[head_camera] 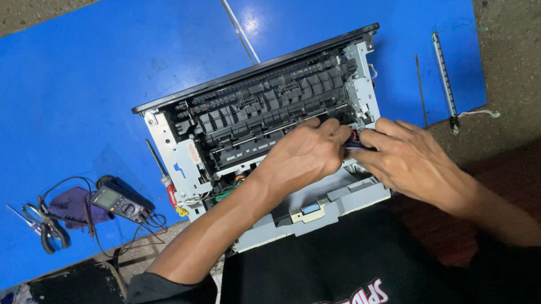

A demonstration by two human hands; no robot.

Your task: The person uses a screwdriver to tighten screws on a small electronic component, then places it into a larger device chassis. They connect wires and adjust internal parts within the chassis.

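Both hands are working at the right end of the opened printer [266,115] on the blue table [37,98]. Left hand [302,155] and right hand [405,156] are pinching a small dark part [353,140] between fingertips. Next move calls for steady, fine alignment.

An opened grey-and-black printer with its cover off [266,115] lies on the blue table, rollers and metal frame exposed. At its four-o'clock corner sits a small dark part [354,142], possibly a wire connector, mostly hidden.
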